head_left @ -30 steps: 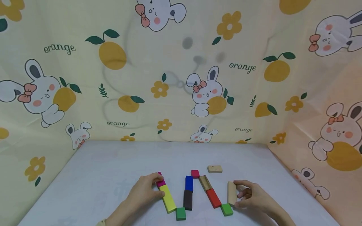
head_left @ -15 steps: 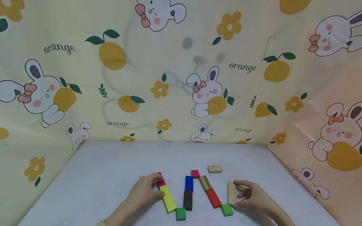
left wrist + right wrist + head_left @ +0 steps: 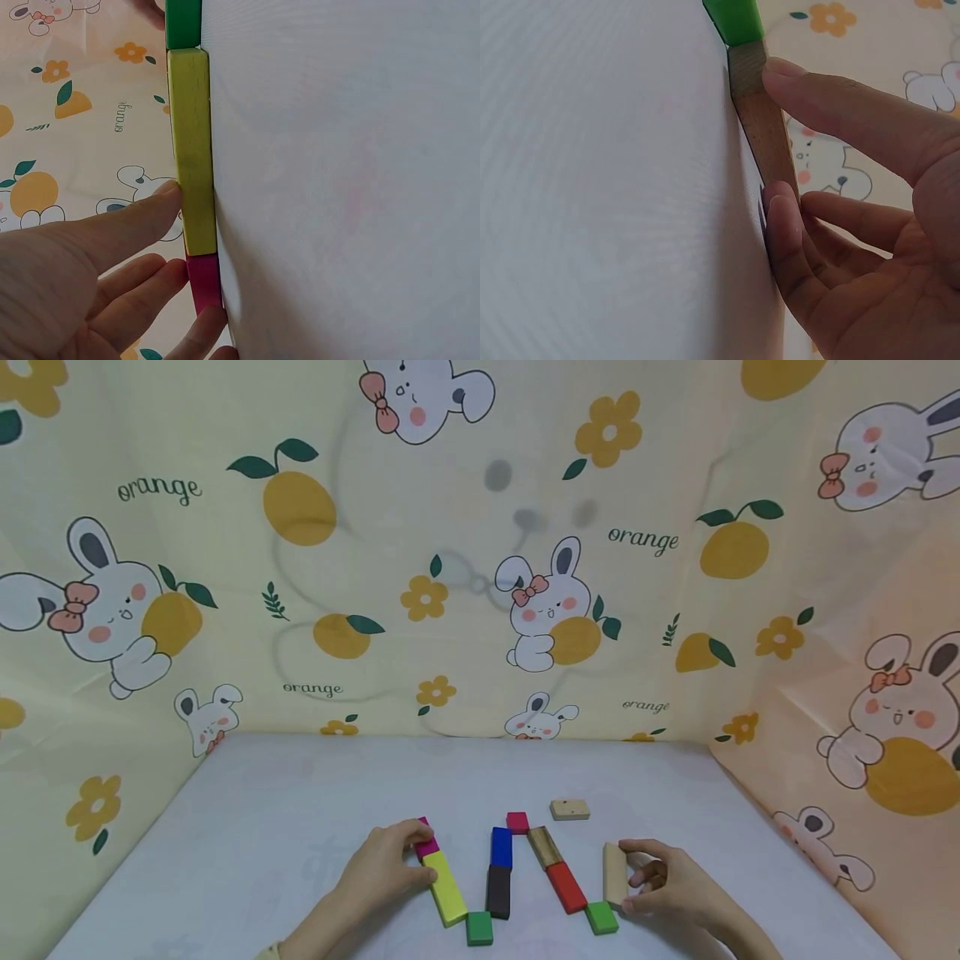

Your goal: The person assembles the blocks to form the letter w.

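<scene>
Coloured wooden blocks form a zigzag on the table. At its left end, my left hand (image 3: 375,872) has its thumb against the side of the yellow block (image 3: 447,888) and its fingers at the magenta block (image 3: 429,845). In the left wrist view, those fingers curl round the end of the magenta block (image 3: 203,281). At the other end, my right hand (image 3: 673,887) holds a plain wooden block (image 3: 615,872) lengthwise. Its thumb is near the light green block (image 3: 602,917); its fingers reach the far end. The right wrist view shows this wooden block (image 3: 763,127) meeting the green one.
Between the hands lie a dark green block (image 3: 480,928), a black one (image 3: 498,892), a blue one (image 3: 502,847), a pink cube (image 3: 517,822), a brown block (image 3: 544,847) and a red block (image 3: 566,887). A loose wooden block (image 3: 570,810) lies behind. A rabbit-print cloth (image 3: 450,652) encloses the table.
</scene>
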Tool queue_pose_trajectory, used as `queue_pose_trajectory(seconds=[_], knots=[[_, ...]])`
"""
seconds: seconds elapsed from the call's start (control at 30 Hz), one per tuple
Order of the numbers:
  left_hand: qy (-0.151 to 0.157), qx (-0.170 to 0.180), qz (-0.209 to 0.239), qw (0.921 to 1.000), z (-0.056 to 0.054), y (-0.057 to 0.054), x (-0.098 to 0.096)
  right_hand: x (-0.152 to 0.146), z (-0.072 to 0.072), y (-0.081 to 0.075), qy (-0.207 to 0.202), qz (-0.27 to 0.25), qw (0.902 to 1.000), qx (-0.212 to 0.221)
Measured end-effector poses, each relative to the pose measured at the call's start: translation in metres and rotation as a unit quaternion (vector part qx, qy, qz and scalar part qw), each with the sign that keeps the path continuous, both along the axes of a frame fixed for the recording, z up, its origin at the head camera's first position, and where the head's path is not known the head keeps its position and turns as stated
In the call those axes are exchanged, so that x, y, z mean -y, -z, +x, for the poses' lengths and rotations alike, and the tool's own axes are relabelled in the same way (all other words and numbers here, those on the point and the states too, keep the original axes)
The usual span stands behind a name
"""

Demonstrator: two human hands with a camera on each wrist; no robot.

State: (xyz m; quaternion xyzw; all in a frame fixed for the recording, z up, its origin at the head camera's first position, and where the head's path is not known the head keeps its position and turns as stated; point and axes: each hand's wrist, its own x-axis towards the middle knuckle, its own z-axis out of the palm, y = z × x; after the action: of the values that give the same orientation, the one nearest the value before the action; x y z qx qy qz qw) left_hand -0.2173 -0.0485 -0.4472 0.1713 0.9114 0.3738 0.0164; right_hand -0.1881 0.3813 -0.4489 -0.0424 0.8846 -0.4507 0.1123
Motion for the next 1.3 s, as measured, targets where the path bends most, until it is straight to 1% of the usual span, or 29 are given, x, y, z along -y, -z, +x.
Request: queue_pose_trajectory(seconds=[0.23, 0.7, 0.87, 1.07, 1.3], knots=[[0.001, 0.001, -0.001, 1.0, 0.0001, -0.0005, -0.0002, -0.0007, -0.0002, 0.0001, -0.01, -0.006, 0.9999, -0.002], [-0.002, 0.008, 0.0, 1.0, -0.0004, 0.0004, -0.001, 0.0024, 0.002, -0.0017, 0.005, 0.002, 1.0, 0.005], [0.002, 0.0, 0.002, 1.0, 0.0007, -0.0001, -0.0009, 0.0039, 0.002, -0.0022, 0.011, 0.012, 0.9998, 0.006], [0.005, -0.011, 0.007, 0.9999, 0.001, 0.0008, -0.0001, 0.0042, 0.0018, -0.0024, 0.007, 0.008, 0.9999, 0.004], [-0.004, 0.002, 0.001, 1.0, 0.0005, -0.0007, -0.0009, 0.0029, 0.002, -0.003, -0.004, 0.004, 1.0, 0.007]])
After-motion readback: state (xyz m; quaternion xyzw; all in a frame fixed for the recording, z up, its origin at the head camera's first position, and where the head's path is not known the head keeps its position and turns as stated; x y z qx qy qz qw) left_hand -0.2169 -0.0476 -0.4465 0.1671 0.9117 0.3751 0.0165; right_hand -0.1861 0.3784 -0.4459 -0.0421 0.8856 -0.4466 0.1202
